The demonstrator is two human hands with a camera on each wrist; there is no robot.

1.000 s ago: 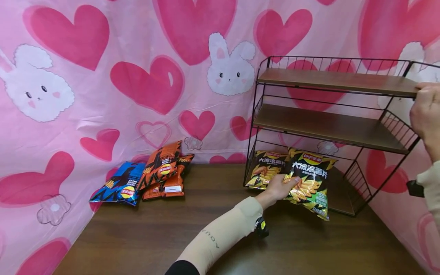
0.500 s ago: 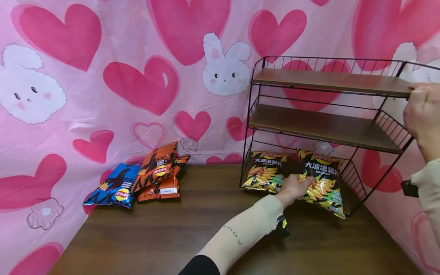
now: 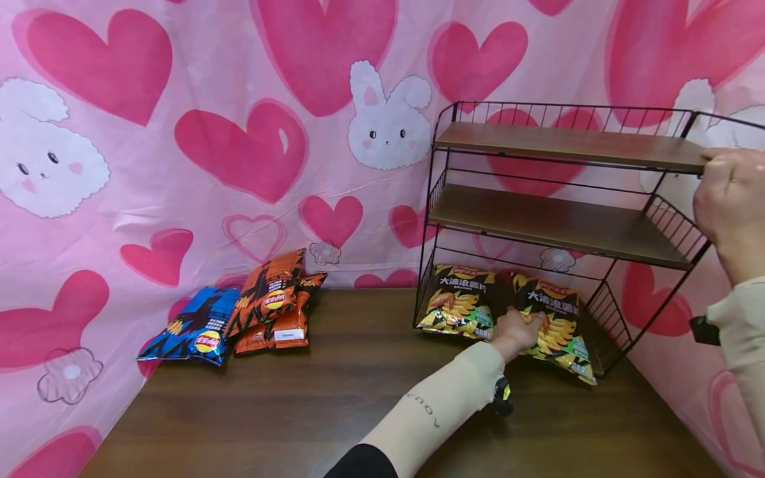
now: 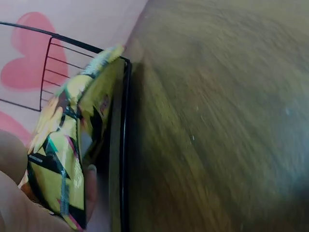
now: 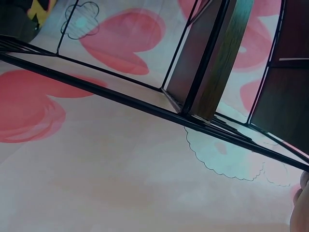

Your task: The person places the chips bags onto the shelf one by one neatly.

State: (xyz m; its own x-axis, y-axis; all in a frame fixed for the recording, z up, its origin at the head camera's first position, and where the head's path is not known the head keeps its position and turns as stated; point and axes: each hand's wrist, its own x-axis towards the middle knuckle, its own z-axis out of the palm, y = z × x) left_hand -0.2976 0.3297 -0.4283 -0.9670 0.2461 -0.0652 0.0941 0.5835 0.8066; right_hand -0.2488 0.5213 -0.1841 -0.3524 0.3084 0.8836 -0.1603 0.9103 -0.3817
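Observation:
My left hand [image 3: 515,332] pinches the left side of a black and yellow bag of potato chips [image 3: 557,315] at the bottom level of a three-tier shelf rack [image 3: 538,211]. The bag leans back, its lower edge sticking out over the rack's front. In the left wrist view, fingers and thumb lie on both faces of the chip bag [image 4: 58,164]. A matching chip bag [image 3: 457,302] stands to its left on the same level. My right hand [image 3: 732,209] grips the right front corner of the top board; only a bit of that hand shows in the right wrist view.
On the brown table [image 3: 269,411], a blue chip bag [image 3: 194,325] and two orange chip bags [image 3: 269,299] lie in a heap at the back left. A pink heart-patterned cloth [image 3: 239,66] hangs behind. The rack's wire side [image 5: 120,99] fills the right wrist view.
My left hand has moved right and pushed the chip bag deeper into the bottom level, away from the matching bag. My right hand keeps its grip on the rack. The head view has turned slightly right.

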